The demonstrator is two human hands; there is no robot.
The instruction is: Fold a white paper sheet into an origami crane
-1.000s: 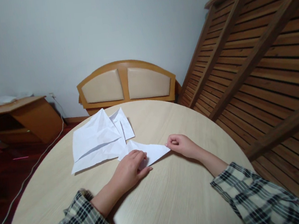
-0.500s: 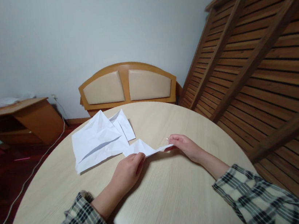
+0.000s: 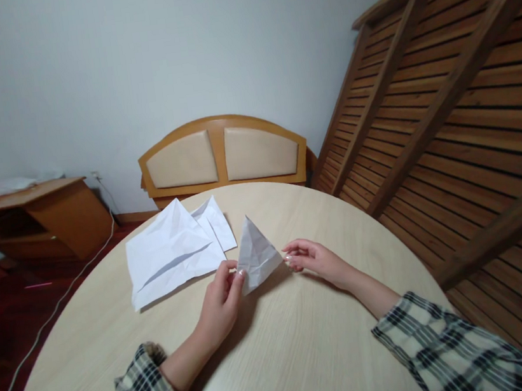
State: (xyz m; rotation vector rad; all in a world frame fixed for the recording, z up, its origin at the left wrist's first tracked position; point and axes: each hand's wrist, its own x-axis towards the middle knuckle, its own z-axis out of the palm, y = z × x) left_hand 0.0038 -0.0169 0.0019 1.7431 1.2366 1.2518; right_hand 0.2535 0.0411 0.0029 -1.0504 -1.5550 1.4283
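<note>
Folded paper [image 3: 256,254] raised off my table [image 3: 286,352], left hand [image 3: 221,303] fingers pinching its near corner, right hand [image 3: 310,258] fingers loosely curled, touching its right corner, loose sheets [image 3: 172,252] far left.

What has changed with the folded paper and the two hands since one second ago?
The folded paper lay flat under the left hand; now that hand pinches its lower corner and has raised it upright, tip pointing up. The right hand held the paper's right tip; now its fingertips are at the paper's right edge. The loose sheets on the round table stayed put.
</note>
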